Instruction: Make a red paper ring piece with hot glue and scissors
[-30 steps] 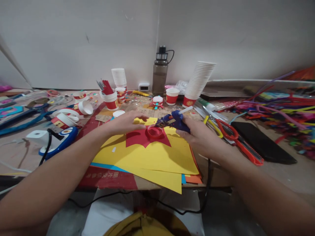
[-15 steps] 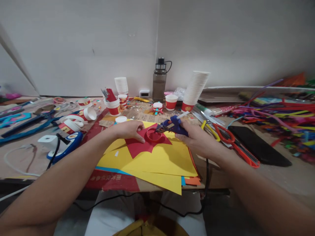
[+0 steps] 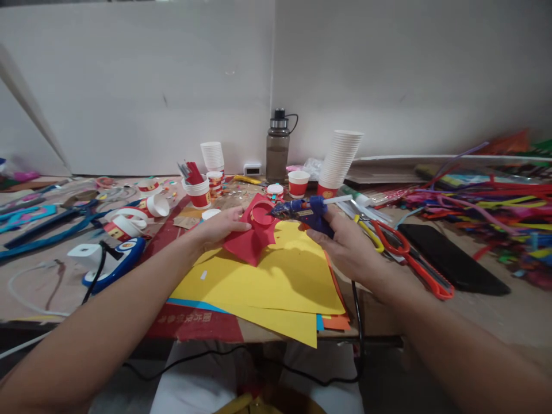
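Note:
My left hand (image 3: 225, 225) grips the left edge of a red paper cutout (image 3: 248, 246) with pointed edges, thumb on top, and holds it tilted above the yellow paper sheets (image 3: 276, 287). A red ring (image 3: 261, 214), like a band of cup or paper, stands on the cutout. My right hand (image 3: 340, 233) is closed around the handle of a blue hot glue gun (image 3: 317, 214), with a white glue stick (image 3: 338, 199) poking out of its back. The gun's nozzle points left and lies at the right side of the ring; whether it touches is unclear.
A tall cup stack (image 3: 340, 161), a water bottle (image 3: 277, 149) and a single paper cup (image 3: 299, 184) stand behind. Orange scissors (image 3: 394, 238), a cutter and a black phone (image 3: 452, 259) lie right. A blue-and-white power strip (image 3: 123, 259) sits left. The gun's black cord (image 3: 357, 322) hangs over the table edge.
My left hand has lifted and tilted the red cutout with its ring off the yellow paper. The glue gun has turned more level, its nozzle staying by the ring.

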Action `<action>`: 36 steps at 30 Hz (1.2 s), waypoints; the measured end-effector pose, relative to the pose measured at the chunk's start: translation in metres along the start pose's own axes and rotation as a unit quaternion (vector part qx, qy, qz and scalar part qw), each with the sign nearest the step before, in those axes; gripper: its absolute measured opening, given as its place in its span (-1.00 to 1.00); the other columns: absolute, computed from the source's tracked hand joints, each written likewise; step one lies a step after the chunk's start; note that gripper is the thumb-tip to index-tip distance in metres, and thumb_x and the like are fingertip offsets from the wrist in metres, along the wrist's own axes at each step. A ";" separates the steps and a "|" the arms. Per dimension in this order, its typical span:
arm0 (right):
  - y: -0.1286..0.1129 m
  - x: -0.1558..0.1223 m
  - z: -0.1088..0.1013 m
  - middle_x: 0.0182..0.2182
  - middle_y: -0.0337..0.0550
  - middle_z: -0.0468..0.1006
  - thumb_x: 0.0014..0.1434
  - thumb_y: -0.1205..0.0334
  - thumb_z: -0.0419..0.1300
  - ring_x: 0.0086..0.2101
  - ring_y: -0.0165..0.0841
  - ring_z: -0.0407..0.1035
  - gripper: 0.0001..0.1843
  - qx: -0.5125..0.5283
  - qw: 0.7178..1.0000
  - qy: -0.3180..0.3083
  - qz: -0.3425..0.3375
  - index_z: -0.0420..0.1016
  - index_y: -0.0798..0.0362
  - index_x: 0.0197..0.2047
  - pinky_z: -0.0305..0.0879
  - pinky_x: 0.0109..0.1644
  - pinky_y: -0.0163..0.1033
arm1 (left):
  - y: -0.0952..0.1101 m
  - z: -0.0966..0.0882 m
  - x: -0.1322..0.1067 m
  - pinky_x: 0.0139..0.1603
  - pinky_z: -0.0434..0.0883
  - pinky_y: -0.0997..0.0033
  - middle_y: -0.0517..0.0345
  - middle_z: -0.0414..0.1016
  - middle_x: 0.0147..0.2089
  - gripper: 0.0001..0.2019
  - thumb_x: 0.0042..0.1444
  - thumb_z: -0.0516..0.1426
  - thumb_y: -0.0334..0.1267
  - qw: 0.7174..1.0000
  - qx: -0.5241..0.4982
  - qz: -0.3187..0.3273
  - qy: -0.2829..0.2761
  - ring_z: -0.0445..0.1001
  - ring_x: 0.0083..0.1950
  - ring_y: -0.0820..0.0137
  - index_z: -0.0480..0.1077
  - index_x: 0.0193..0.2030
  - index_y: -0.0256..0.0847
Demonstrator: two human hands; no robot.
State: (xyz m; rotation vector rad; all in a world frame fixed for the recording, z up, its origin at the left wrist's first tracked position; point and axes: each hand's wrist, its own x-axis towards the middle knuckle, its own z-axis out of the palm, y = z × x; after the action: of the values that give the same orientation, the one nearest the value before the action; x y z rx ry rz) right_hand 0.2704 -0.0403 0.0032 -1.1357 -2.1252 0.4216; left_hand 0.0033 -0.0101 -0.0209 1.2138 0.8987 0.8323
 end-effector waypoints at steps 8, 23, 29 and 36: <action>-0.002 0.001 0.004 -0.15 -0.04 0.53 0.21 0.23 0.11 -0.19 -0.20 0.38 -0.66 -0.008 1.000 0.014 -0.012 0.37 0.09 0.06 0.31 -0.11 -0.10 | -0.011 0.018 0.007 -0.05 0.51 0.23 0.01 0.56 -0.02 -0.39 -0.18 0.18 -0.57 0.990 -0.121 0.070 0.016 0.59 -0.12 0.26 0.31 0.10 -0.19; -0.006 0.001 0.007 -0.07 0.00 0.52 0.23 0.24 0.08 -0.12 -0.15 0.38 -0.59 0.006 1.000 -0.005 0.020 0.29 0.08 0.15 0.28 -0.02 -0.03 | -0.014 0.040 0.003 -0.01 0.50 0.29 -0.02 0.58 -0.03 -0.51 -0.14 0.16 -0.65 0.978 -0.194 0.072 0.005 0.58 -0.09 0.28 0.43 -0.02 -0.26; -0.002 0.001 0.008 -0.16 -0.03 0.52 0.22 0.22 0.10 -0.20 -0.20 0.37 -0.69 -0.006 0.999 0.034 0.019 0.37 0.08 0.03 0.29 -0.10 -0.08 | -0.013 0.049 0.001 -0.06 0.52 0.30 0.00 0.60 -0.09 -0.49 -0.17 0.14 -0.67 0.977 -0.200 0.066 -0.006 0.59 -0.15 0.29 0.42 -0.02 -0.27; -0.006 0.000 0.008 -0.10 0.01 0.50 0.23 0.23 0.10 -0.14 -0.17 0.36 -0.63 -0.010 0.997 0.066 0.026 0.33 0.09 0.10 0.25 -0.04 -0.06 | -0.015 0.052 0.000 -0.03 0.50 0.27 0.02 0.58 -0.05 -0.41 -0.17 0.13 -0.67 0.975 -0.209 0.078 -0.012 0.58 -0.12 0.28 0.36 0.06 -0.22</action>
State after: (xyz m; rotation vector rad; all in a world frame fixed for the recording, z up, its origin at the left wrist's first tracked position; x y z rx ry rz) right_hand 0.2608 -0.0435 0.0006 -1.1989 -1.9938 0.3388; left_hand 0.0510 -0.0334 -0.0300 0.9265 0.5739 1.0695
